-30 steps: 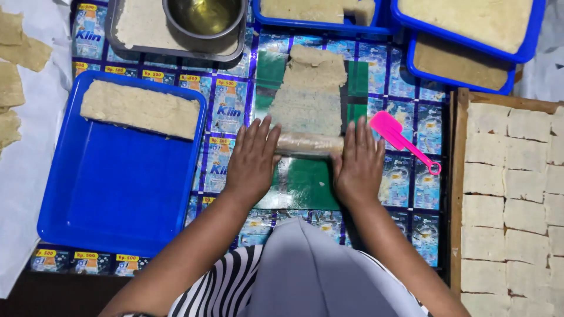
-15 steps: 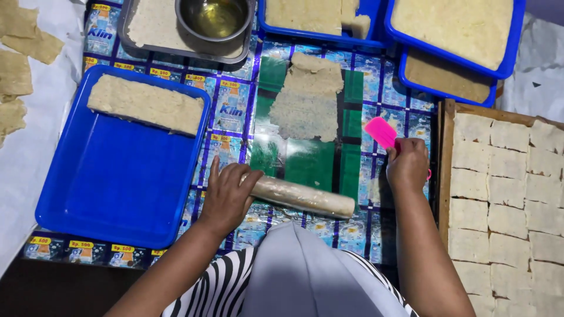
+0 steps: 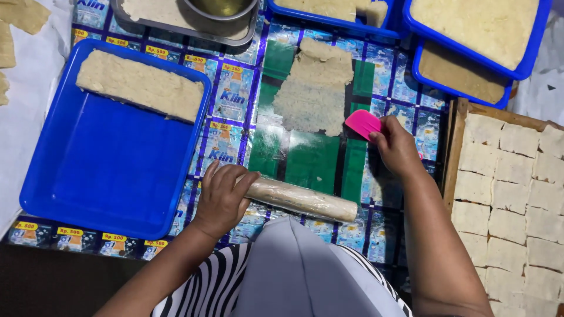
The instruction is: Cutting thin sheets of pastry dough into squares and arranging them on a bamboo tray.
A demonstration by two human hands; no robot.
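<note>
Head view: lying at lower centre of the frame, a dough roll (image 3: 302, 198), slanting down to the right on the printed plastic sheet (image 3: 232, 111). Left hand (image 3: 222, 198) resting on the roll's left end, fingers curled over it, clamped loosely. Right hand (image 3: 397, 147) sitting right of centre, fingers closed on a pink scraper (image 3: 362, 124), blade pointing up-left, just beside the lower right edge of a flat dough sheet (image 3: 314, 88). Dough sheet spreading over the green middle of the plastic, above the roll and apart from it.

Filling the left of the frame, a blue tray (image 3: 94, 170), bearing one dough slab (image 3: 140, 85) along its upper edge. Showing at upper centre, a metal bowl (image 3: 220, 9) sitting in a grey tray (image 3: 194, 32), cut by the frame edge. Lining the upper right, more blue trays (image 3: 531, 53) holding pale dough. Running down the right edge, a wooden tray (image 3: 451, 152) packed with cut squares (image 3: 517, 194). Peeking in at upper left, dough pieces (image 3: 20, 17) lying on white cloth. Striped sleeve and grey garment covering the bottom centre.
</note>
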